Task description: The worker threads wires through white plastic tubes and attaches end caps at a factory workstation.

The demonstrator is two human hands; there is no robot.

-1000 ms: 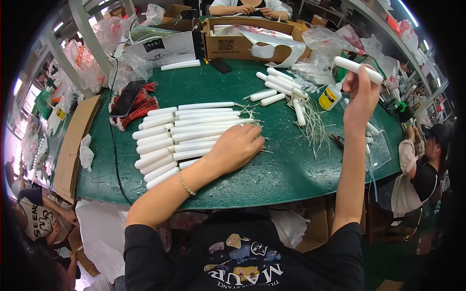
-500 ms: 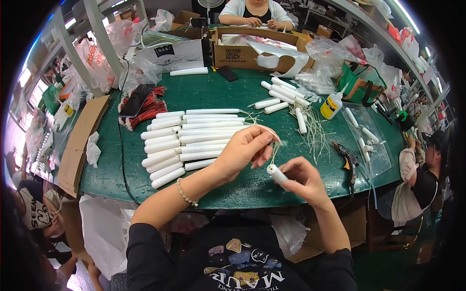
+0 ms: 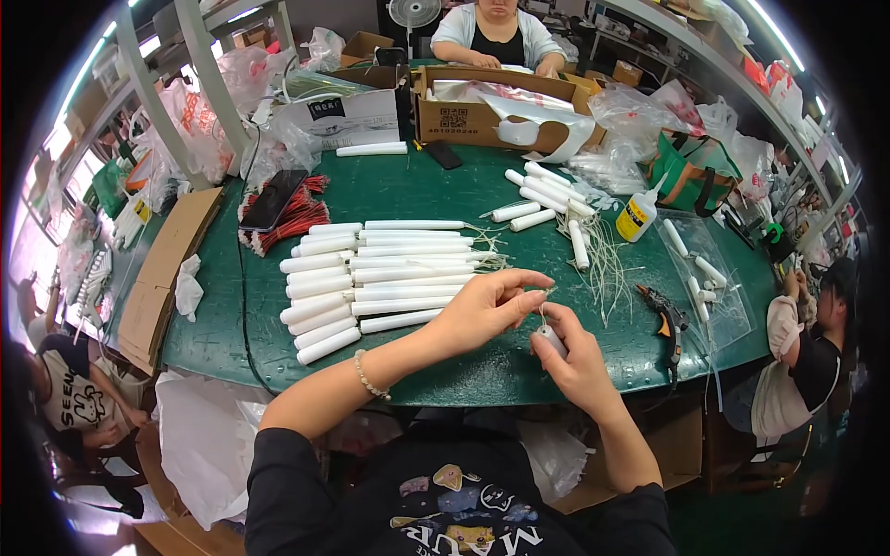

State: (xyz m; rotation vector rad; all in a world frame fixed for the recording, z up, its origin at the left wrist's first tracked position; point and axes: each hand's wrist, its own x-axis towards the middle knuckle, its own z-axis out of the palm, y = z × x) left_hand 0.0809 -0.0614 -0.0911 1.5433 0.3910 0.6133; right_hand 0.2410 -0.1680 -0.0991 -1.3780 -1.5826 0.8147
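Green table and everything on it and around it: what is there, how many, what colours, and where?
Green table: one, green, middle
Rowed tubes: many, white, table's left
Loose tubes: several, white, right of centre
Held tube: one, white, in the right hand
Squeeze bottle: one, white with yellow label, right
Tool: one, black and orange, right
Red wires: one bundle, left
Phone: one, dark, on the red wires
Open box: one, brown, far side
Bag: one, green, far right
Fan: one, pale, background
Other people: at least three, mixed clothes, far side, left and right
Background clutter: too blurred to count
Left hand: one, bare, at the held tube's thin wires
Right hand: one, bare, around the held tube
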